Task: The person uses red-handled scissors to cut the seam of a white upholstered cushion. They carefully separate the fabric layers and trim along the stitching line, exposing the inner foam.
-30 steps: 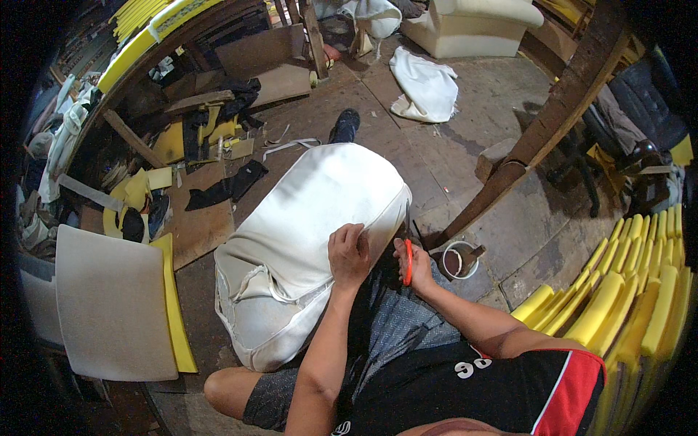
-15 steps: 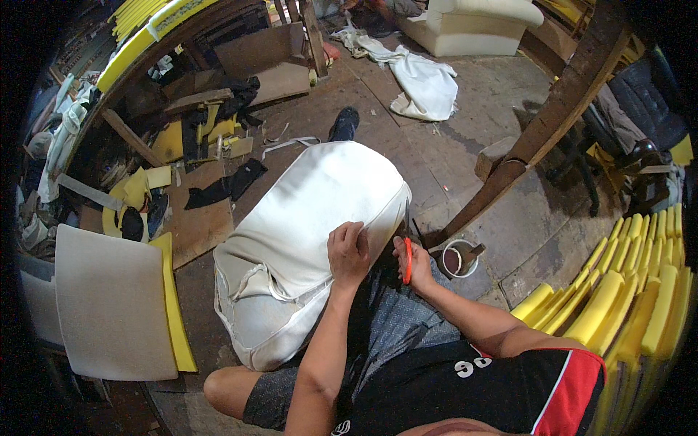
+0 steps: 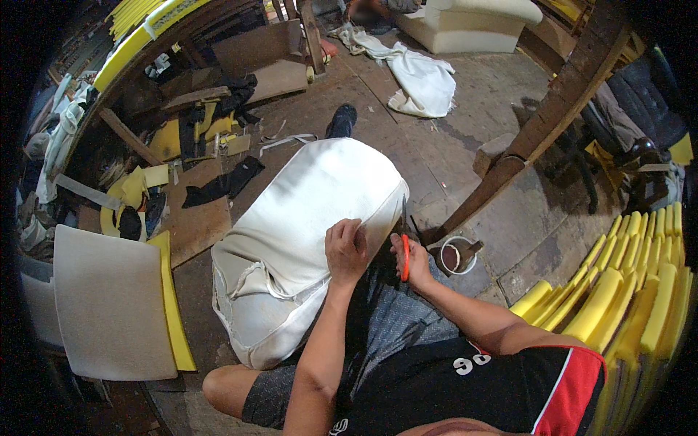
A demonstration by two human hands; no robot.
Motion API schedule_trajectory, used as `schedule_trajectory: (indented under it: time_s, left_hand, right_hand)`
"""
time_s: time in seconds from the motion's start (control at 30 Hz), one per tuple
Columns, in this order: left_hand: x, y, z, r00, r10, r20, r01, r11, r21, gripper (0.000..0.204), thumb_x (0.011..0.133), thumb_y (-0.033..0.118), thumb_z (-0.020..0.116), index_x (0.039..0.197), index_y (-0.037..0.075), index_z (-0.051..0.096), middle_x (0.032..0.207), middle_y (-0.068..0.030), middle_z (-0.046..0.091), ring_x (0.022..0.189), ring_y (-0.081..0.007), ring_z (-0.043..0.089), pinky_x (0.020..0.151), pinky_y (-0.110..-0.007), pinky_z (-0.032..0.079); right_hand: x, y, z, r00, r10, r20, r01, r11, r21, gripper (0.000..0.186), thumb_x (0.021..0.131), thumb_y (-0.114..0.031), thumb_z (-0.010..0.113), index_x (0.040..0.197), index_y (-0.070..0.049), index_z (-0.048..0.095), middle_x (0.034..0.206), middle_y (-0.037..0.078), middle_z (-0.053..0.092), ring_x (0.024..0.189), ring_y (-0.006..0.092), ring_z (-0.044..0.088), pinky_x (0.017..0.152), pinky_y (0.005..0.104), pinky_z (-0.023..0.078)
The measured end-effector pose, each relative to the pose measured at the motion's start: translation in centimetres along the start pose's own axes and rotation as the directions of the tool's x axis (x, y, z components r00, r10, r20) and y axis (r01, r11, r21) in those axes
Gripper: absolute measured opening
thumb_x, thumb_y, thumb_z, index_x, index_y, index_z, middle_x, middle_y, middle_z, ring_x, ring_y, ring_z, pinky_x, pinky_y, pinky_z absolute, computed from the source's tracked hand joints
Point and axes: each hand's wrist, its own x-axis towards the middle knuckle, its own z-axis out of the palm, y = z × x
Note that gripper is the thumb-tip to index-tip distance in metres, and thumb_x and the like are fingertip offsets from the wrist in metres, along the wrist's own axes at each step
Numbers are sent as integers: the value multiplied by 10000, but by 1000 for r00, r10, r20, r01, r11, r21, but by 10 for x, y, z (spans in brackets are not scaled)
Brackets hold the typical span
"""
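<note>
The fingers of the left hand [image 3: 346,249] lie spread and slightly curled, pressing flat on the near edge of a large white cushion [image 3: 305,240]; they grip nothing, only hold the cover down. Just to their right, the fingers of the right hand [image 3: 411,256] are closed around the orange handles of a pair of scissors [image 3: 404,243], whose dark blades point up and away from the person along the cushion's right edge. Whether the blades are parted cannot be told.

The cushion rests against the person's lap and leans out over the floor [image 3: 465,152], its far end near a dark shoe [image 3: 341,120]. Right of the right hand, close by on the floor, stands a small white cup [image 3: 458,256] with dark contents. Beyond it a slanting wooden beam [image 3: 545,123] rises. Farther right, a stack of yellow foam strips [image 3: 618,291] fills the edge. Left of the left hand, well apart, lies a pale flat foam panel [image 3: 109,305] with a yellow foam strip [image 3: 171,298] along its side. Far ahead, a white cloth [image 3: 422,80] lies crumpled on the floor.
</note>
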Motion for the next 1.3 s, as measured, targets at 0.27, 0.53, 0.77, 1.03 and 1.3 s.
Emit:
schedule_trajectory:
  time_s: [0.27,0.53,0.77,1.03,1.3]
  left_hand:
    - [1,2,-1,1000,-11,13,11,1000,8,203,826,53,644,1028,40,628,980,-137,632,942,-329,595,833,-425,467]
    - [0,1,1,1000,-14,8,14,1000,7,191,836,49,648,1026,38,629,982,-137,638,944,-331,596,835,-426,466]
    - [-1,-1,0,999,-18,36,17,1000,10,203,837,54,646,1039,42,625,1010,-141,627,959,-335,586,840,-431,463]
    - [-1,-2,0,999,-12,30,12,1000,-9,202,840,58,632,1042,50,621,1000,-136,623,959,-342,582,855,-431,454]
    - [-1,-6,7,999,-6,-32,5,999,-41,142,823,48,645,965,45,642,957,-148,642,928,-358,592,816,-431,475]
  right_hand:
    - [1,1,1,999,-30,-13,30,999,-17,587,885,-625,578,815,-42,571,525,-26,443,420,84,443,391,245,386]
    - [1,2,1,998,-41,-40,39,997,-62,601,885,-635,566,803,-40,567,523,-23,442,426,91,454,401,251,397]
    - [-2,-5,2,1000,-28,-13,27,999,-23,591,889,-631,564,796,-47,564,534,-18,451,431,92,457,398,250,394]
    - [0,0,2,998,-59,-15,59,998,-31,570,894,-610,575,776,-53,553,534,-20,451,415,94,450,384,251,384]
    - [9,18,-5,994,-107,-6,107,993,42,503,918,-549,584,798,-60,561,527,-19,450,404,99,453,379,260,384]
